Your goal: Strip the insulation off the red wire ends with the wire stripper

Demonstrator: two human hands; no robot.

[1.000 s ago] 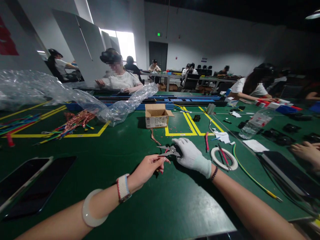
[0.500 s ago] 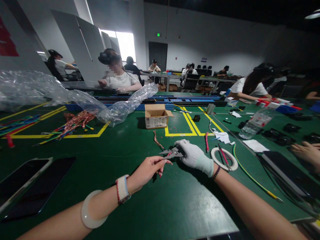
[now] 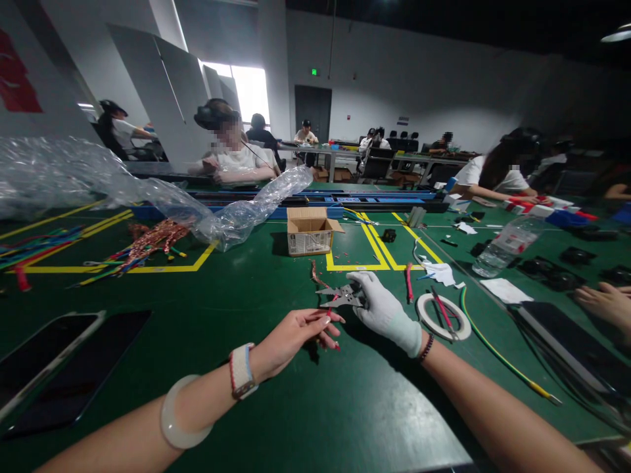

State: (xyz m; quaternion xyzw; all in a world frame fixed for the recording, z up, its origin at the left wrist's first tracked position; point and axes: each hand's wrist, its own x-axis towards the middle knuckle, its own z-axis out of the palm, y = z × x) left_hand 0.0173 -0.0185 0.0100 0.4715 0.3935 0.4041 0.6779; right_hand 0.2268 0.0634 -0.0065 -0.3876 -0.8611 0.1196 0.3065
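Note:
My bare left hand (image 3: pixel 300 328) pinches a short red wire (image 3: pixel 329 314) between thumb and forefinger, the other fingers loosely bent. In my right hand (image 3: pixel 382 309), which wears a white glove, are grey metal wire strippers (image 3: pixel 345 297), their jaws apart and pointing left. The red wire runs up by the jaws; whether it lies between them or just behind is hard to tell. Just beyond the jaws is a bare copper strand (image 3: pixel 316 274), which seems to continue from the red wire. Behind the tool stands an open cardboard box (image 3: pixel 309 240).
To the right lie a white tape roll (image 3: pixel 424 309), a red-handled tool (image 3: pixel 442 312), a yellow-green cable (image 3: pixel 493 355) and a plastic bottle (image 3: pixel 505 246). Copper braid (image 3: pixel 155 243), plastic film (image 3: pixel 236 220) and two phones (image 3: pixel 83 368) are at left. Co-workers sit around; one's hand (image 3: pixel 604 305) is at right.
The stripper jaws have spread wider, and the gloved hand has shifted slightly. My left hand's lower fingers have loosened outward while the pinch on the red wire stays.

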